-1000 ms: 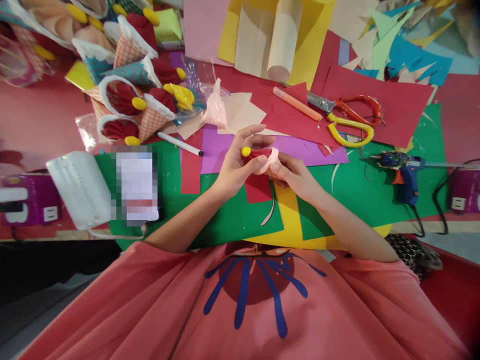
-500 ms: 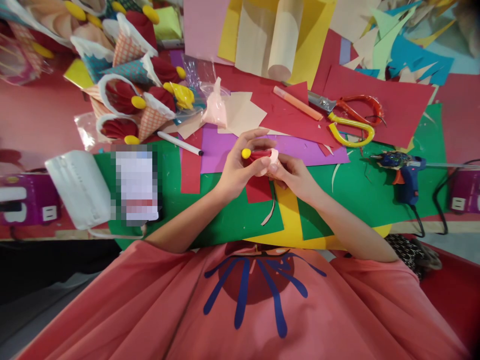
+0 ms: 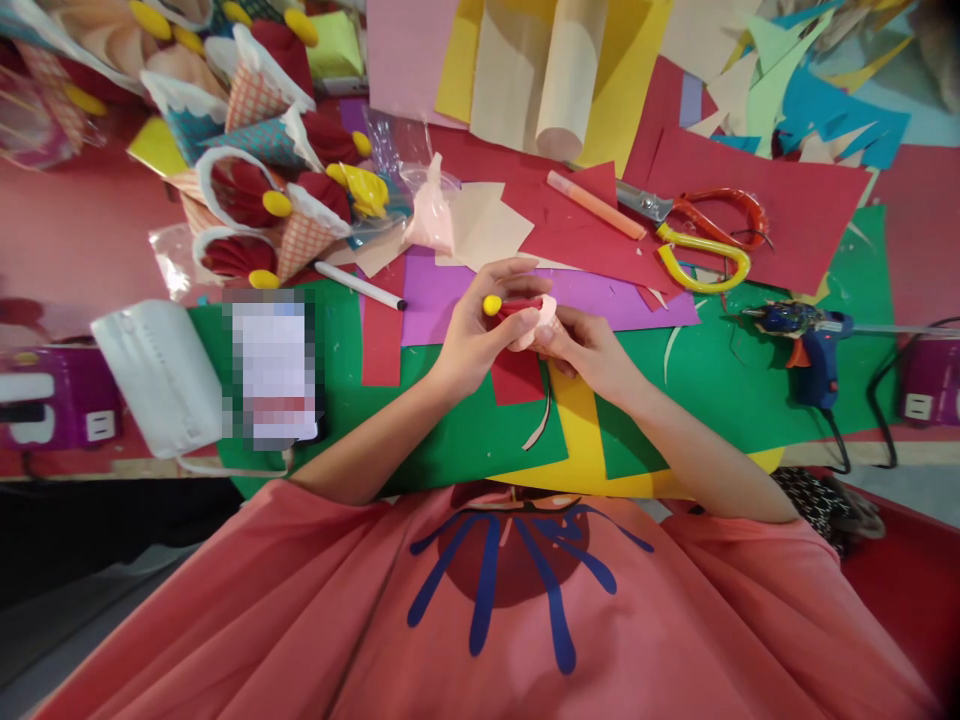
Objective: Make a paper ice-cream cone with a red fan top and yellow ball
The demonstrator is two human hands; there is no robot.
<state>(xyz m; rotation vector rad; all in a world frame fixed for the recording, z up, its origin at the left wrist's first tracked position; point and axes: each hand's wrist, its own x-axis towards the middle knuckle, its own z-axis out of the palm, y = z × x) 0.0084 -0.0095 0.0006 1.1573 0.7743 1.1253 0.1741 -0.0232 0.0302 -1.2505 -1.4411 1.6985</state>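
Note:
Between my hands is a small craft ice cream cone [image 3: 548, 308], with a dark red swirled top, a whitish rim and a yellow ball at its left tip. My left hand [image 3: 474, 340] is closed around the red top, thumb pressed near the rim. From the other side, my right hand [image 3: 592, 352] pinches the checked cone body, and its fingers hide most of it. Beneath the hands lie a red strip [image 3: 517, 385] and a purple sheet [image 3: 637, 300]. Several finished-looking craft cones [image 3: 307, 235] with similar tops are piled at upper left.
Scissors [image 3: 701, 240] and an orange marker [image 3: 596, 205] rest on red sheets beyond my hands. A blue glue gun [image 3: 814, 350] lies at right, its cord over the edge. A white pen [image 3: 360, 285], a phone [image 3: 274, 370] and a white box-like device [image 3: 159, 380] are on the left.
My right fingers have shifted slightly on the cone, so a little more of its checked side shows below the rim. Everything else stays in place.

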